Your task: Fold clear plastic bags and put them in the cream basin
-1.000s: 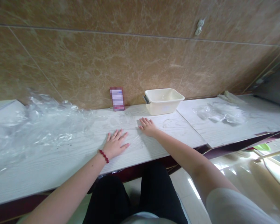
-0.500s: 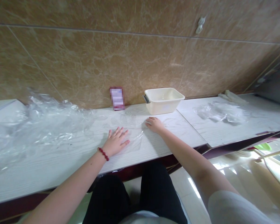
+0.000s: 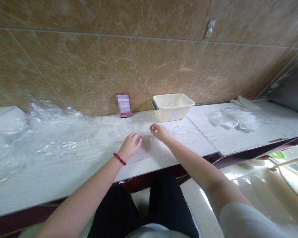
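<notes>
A clear plastic bag (image 3: 144,147) lies flat on the white wood-grain counter in front of me; its edges are hard to make out. My left hand (image 3: 131,145), with a red bead bracelet at the wrist, is over the bag's left side, fingers bent and thumb apart, holding nothing that I can see. Close by on the right, my right hand (image 3: 161,133) has thumb and forefinger brought together in a pinch near the bag's upper right part. The film between those fingertips is barely visible. A cream plastic tub (image 3: 172,114) with a grey handle stands just behind my right hand.
Crumpled clear bags (image 3: 47,129) are heaped along the left of the counter (image 3: 89,178). More clear bags (image 3: 234,119) lie at the right, with a pale cloth-like item (image 3: 244,102) behind. A phone-like object (image 3: 124,105), blurred out, leans against the marbled wall.
My left hand has lifted from lying flat with spread fingers and moved right, its fingers now bent. My right hand has shifted slightly left, drawing its fingertips into a pinch.
</notes>
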`<act>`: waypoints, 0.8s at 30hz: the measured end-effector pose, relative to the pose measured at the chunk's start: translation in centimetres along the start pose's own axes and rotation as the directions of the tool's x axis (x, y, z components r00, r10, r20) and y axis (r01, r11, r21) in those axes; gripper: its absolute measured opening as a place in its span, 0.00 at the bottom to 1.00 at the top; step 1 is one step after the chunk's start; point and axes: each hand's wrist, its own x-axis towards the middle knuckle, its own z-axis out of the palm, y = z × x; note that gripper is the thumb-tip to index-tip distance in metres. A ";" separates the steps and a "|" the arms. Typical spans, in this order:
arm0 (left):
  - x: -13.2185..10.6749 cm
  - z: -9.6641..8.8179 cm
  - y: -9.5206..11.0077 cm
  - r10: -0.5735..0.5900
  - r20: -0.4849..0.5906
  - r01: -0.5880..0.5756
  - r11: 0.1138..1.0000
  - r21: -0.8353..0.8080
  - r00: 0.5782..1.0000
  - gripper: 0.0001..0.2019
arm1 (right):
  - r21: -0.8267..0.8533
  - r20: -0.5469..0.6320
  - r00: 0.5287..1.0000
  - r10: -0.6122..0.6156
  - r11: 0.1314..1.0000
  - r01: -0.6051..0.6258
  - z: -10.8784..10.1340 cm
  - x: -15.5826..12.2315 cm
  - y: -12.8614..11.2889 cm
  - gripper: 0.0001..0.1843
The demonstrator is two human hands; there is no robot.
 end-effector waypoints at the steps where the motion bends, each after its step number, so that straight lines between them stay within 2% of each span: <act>1: 0.4 -0.1 0.0 -0.067 -0.018 0.065 0.995 -0.080 0.998 0.15 | 0.011 -0.002 1.000 -0.001 1.000 0.001 -0.1 -0.1 -0.5 0.08; 4: 1.6 0.2 0.0 -0.264 0.058 0.268 0.905 -0.331 0.963 0.13 | -0.013 -0.017 0.999 -0.046 0.999 0.046 -0.3 -0.6 -2.0 0.12; 5: 1.8 0.3 0.0 -0.324 0.103 0.336 0.844 -0.418 0.941 0.14 | -0.045 -0.022 0.997 -0.068 0.997 0.067 -0.3 -0.8 -2.5 0.13; 7: 2.1 0.7 0.1 -0.433 0.192 0.457 0.670 -0.585 0.881 0.14 | -0.133 -0.022 0.994 -0.110 0.985 0.106 0.0 -1.4 -3.7 0.14; 9: 2.3 0.8 0.1 -0.512 0.266 0.527 0.473 -0.706 0.817 0.12 | -0.219 0.009 0.991 -0.136 0.966 0.135 0.4 -2.1 -4.7 0.15; 10: 2.3 0.8 0.2 -0.533 0.291 0.541 0.403 -0.739 0.794 0.11 | -0.253 0.033 0.990 -0.140 0.957 0.143 0.6 -2.4 -5.1 0.15; 12: 2.2 0.6 0.1 -0.542 0.322 0.553 0.339 -0.761 0.776 0.10 | -0.291 0.078 0.988 -0.134 0.945 0.151 1.2 -2.9 -5.7 0.16; 16: 2.1 0.5 -0.6 -0.540 0.347 0.589 0.379 -0.714 0.767 0.10 | -0.210 0.113 0.980 -0.163 0.960 0.184 1.9 -3.3 -5.7 0.18; 19: 2.3 0.7 -1.4 -0.558 0.323 0.604 0.443 -0.663 0.764 0.15 | -0.099 0.050 0.977 -0.209 0.972 0.213 1.8 -3.6 -5.0 0.20; 21: 2.5 0.7 -2.1 -0.552 0.305 0.602 0.503 -0.620 0.776 0.16 | -0.093 0.017 0.980 -0.199 0.975 0.200 1.7 -4.0 -4.2 0.22; 24: 3.0 0.6 -3.0 -0.528 0.287 0.590 0.598 -0.543 0.799 0.15 | -0.155 0.086 0.980 -0.178 0.969 0.190 1.6 -4.7 -3.1 0.23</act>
